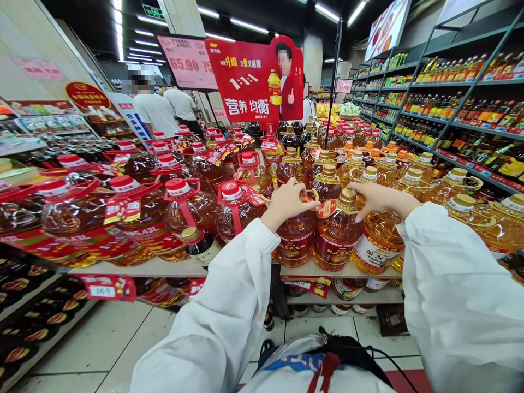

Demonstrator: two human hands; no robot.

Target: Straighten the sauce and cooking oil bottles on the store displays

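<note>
my left hand (290, 201) curled over the top of a red-labelled peanut oil bottle (295, 243); whether it gripped anything, i couldn't tell. my right hand (374, 197) was wide, thumb and fingers apart, near the cap (348, 196) of a matching bottle (333, 245). the two stood upright side by side at the front of the shelf (295, 272), with a white-labelled bottle (373, 248) just right of them and a red sign (245, 76) rising behind.
</note>
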